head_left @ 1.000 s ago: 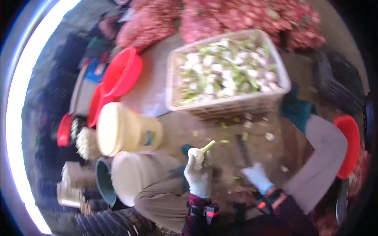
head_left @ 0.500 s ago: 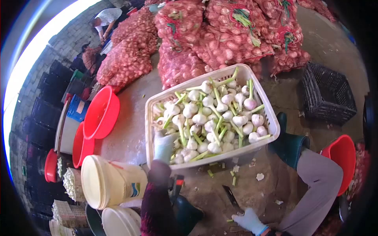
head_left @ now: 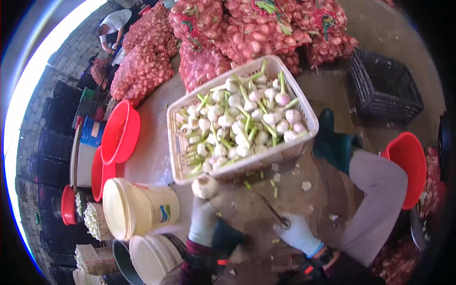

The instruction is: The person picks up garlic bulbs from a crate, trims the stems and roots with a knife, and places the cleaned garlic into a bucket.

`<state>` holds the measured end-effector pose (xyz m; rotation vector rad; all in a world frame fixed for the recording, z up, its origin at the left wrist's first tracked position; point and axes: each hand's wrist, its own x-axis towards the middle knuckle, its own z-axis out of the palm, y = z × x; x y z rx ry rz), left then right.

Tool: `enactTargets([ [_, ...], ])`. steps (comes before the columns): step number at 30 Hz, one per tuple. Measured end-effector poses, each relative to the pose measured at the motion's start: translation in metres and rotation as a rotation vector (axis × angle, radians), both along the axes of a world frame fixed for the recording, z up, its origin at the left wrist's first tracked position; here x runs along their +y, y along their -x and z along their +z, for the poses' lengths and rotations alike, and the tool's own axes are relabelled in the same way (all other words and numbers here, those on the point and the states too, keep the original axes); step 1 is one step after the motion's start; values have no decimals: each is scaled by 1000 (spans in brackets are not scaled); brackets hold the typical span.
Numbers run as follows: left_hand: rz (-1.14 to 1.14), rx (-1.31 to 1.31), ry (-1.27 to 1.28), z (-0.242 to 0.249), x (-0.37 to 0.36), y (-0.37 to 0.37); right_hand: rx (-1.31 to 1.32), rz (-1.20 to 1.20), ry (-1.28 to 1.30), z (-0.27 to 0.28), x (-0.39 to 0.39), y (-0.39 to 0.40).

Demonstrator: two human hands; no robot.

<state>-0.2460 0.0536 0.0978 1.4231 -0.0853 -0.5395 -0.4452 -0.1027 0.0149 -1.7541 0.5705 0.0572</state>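
My left hand [head_left: 203,222], in a pale glove, is closed on a garlic bulb [head_left: 205,186] just below the near rim of a white plastic crate [head_left: 175,156]. The bulb faces the crate; its stem is partly hidden by the hand. Heaped inside the crate are many garlic bulbs [head_left: 243,150] with cut green stems. My right hand [head_left: 299,233], gloved too, grips a knife [head_left: 270,205] with a thin dark blade pointing up and left. Blade and bulb are apart. Most of the knife's handle is hidden in my fingers.
White buckets [head_left: 166,211] stand to the left, beside red basins [head_left: 121,133]. Net sacks [head_left: 256,38] of garlic are piled behind the crate. On the right are a black crate [head_left: 384,88] and a red bucket [head_left: 406,166]. Stem scraps [head_left: 275,191] litter the floor. Other people [head_left: 114,28] are far left.
My left hand has come out of the crate toward me with a garlic bulb. My right hand has risen with the knife, whose blade has turned more edge-on. The view has shifted.
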Motion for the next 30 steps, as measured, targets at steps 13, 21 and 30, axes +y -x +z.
enactTargets([
  [13,44,24,-202,18,48,167,-437,400,545,48,9,43],
  [21,12,-192,-297,-14,42,156,-341,439,414,38,4,41],
  [30,42,32,-368,-29,32,151,-212,400,415,-19,17,40],
])
